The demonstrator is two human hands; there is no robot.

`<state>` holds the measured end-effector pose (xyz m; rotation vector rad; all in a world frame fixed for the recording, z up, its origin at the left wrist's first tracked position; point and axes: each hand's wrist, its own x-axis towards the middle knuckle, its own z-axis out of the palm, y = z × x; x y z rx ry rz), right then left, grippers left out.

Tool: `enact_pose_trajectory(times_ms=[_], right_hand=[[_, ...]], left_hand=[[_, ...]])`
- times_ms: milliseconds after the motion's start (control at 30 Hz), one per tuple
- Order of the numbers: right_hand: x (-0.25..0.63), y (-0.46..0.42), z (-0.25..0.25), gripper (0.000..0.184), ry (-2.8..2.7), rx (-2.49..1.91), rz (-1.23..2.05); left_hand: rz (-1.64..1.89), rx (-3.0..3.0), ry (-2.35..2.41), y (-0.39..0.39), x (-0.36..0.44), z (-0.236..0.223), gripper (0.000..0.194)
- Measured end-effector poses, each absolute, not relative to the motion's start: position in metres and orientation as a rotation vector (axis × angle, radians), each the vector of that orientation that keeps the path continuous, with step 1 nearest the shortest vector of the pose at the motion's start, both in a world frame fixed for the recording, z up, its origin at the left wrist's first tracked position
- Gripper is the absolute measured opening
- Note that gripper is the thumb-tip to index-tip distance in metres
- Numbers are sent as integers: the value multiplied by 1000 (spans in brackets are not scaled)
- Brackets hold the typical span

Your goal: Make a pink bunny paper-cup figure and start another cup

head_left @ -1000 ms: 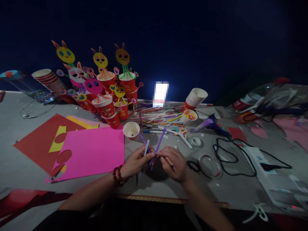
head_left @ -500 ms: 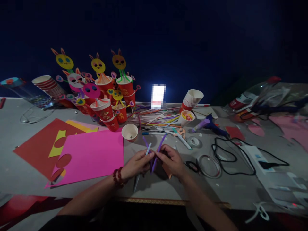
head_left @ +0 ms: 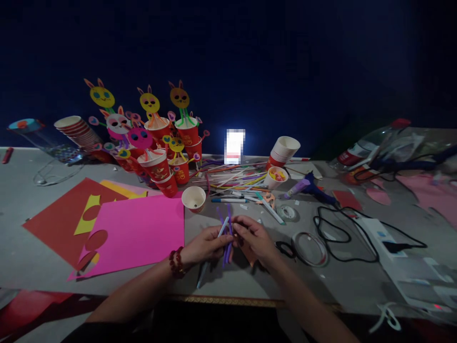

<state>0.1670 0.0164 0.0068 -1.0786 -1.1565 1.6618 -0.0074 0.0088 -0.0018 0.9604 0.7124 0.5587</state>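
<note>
My left hand [head_left: 207, 244], with a dark red bead bracelet [head_left: 175, 263] at the wrist, is closed on purple pipe cleaners [head_left: 229, 224]. A long pale blue-white stick [head_left: 223, 225] also passes through its grip, slanting down to the left; its exact kind is unclear. My right hand [head_left: 254, 238] meets it from the right, thumb and fingers closed on the purple pipe cleaners. The fingers partly hide where these join. An orange-brown piece [head_left: 249, 253] lies below my right hand. Just beyond my hands stands a white-lined paper cup [head_left: 193, 199] with small dark bits inside.
Rabbit-faced figures on red cups [head_left: 153, 162] crowd the back left. Pink paper [head_left: 143, 233] lies left. Pipe cleaners and pens [head_left: 235, 178] spread behind my hands. Rightward are tape [head_left: 286, 213], black-handled scissors [head_left: 284, 248], a glue gun [head_left: 314, 188], a cable [head_left: 348, 257] and a power strip [head_left: 389, 267].
The purple pipe cleaners, spread in a crossed V before, now stand nearly side by side. My right hand has shifted slightly, its fingers closer to my left hand. The whole view has tilted a little.
</note>
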Motion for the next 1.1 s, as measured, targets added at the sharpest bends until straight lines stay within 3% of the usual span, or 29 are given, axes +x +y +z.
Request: enact_pose_trajectory(times_ms=[133,333,500,1100], right_hand=[[169,24,17,34,-1251,-1124,1604],[170,37,18,38,-1225,-1072,1885],[168,40,14,42,-1252,-1032,1911],[174,42,6,44,-1277,-989,1866]], left_hand=[[441,1019,714,7,-7,-1,46],[435,978,706,4,-7,0,50],[449,957,700,6,-9,-2,54],[491,936,634,13,-11,2,43]])
